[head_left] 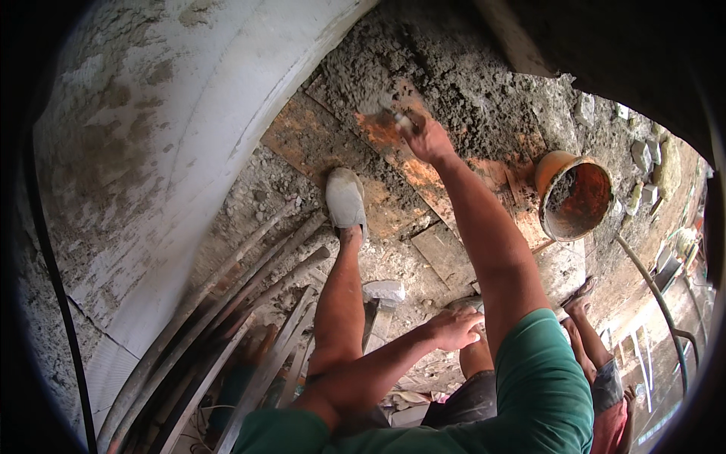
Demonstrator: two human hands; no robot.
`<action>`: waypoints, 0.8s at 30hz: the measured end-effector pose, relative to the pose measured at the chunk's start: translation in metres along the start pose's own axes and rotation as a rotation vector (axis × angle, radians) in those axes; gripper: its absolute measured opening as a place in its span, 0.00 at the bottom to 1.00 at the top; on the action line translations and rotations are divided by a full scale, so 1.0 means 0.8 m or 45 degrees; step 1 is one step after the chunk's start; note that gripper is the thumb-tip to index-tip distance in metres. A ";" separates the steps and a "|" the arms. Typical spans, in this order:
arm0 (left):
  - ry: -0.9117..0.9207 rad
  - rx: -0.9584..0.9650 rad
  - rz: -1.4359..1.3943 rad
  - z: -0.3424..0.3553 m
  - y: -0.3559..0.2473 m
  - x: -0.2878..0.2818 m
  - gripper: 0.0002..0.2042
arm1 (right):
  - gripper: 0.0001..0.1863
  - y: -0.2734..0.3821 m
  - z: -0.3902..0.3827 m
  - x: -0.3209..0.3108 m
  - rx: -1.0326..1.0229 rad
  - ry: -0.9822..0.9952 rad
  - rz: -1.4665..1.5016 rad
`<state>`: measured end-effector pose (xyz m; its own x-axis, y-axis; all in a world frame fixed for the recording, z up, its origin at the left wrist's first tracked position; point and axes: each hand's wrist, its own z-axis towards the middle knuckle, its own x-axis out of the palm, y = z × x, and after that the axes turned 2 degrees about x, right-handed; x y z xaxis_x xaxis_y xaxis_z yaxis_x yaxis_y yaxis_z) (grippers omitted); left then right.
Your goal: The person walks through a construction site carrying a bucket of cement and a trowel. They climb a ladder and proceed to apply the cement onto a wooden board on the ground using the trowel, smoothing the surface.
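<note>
My right hand (pixel 427 140) reaches forward, closed round the handle of a trowel (pixel 399 117). Its blade is smeared by motion against wet grey mortar (pixel 431 45) that lies over orange-brown boards (pixel 382 132). Bent across my body, my left hand (pixel 454 330) is by my right knee, its fingers loosely curved and partly turned from view; nothing shows in it. To the right of my right forearm an orange bucket (pixel 556 170) leans with its mouth toward me, its inside coated with mortar.
A pale plastered wall (pixel 174 106) rises at the left. Long poles and planks (pixel 227 318) lie beside my left leg, and my shoe (pixel 345 198) stands at the boards' edge. Another person's legs (pixel 590 333) are at the lower right. Rubble blocks (pixel 643 155) lie beyond the bucket.
</note>
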<state>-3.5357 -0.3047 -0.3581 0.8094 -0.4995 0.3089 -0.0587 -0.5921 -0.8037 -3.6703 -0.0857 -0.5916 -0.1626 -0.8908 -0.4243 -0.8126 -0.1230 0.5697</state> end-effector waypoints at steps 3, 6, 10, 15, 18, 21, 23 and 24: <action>-0.192 0.052 -0.086 0.008 0.027 0.033 0.24 | 0.27 0.014 0.009 0.013 -0.087 -0.113 0.110; -0.201 0.038 -0.102 0.001 0.023 0.023 0.26 | 0.34 0.021 0.005 0.023 -0.070 -0.105 0.221; -0.036 -0.041 -0.189 -0.010 -0.022 -0.022 0.27 | 0.36 -0.019 0.023 0.026 -0.031 -0.303 0.454; -0.044 -0.061 -0.172 -0.012 -0.003 -0.009 0.27 | 0.33 0.007 0.006 0.030 -0.057 -0.242 0.456; -0.120 -0.017 -0.139 -0.001 0.019 0.019 0.27 | 0.30 0.004 -0.011 0.016 -0.001 -0.281 0.546; -0.047 0.006 -0.086 0.004 0.017 0.017 0.30 | 0.28 -0.001 -0.011 -0.002 0.042 -0.363 0.433; 0.013 0.032 -0.039 0.008 0.017 0.019 0.31 | 0.27 0.001 -0.003 -0.008 -0.031 -0.374 0.480; 0.022 0.052 -0.018 0.011 0.017 0.022 0.31 | 0.27 0.001 -0.004 -0.011 -0.042 -0.390 0.439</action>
<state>-3.5171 -0.3161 -0.3681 0.7995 -0.5026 0.3289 -0.0233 -0.5732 -0.8191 -3.6680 -0.0796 -0.5852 -0.5825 -0.7122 -0.3917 -0.6644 0.1395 0.7342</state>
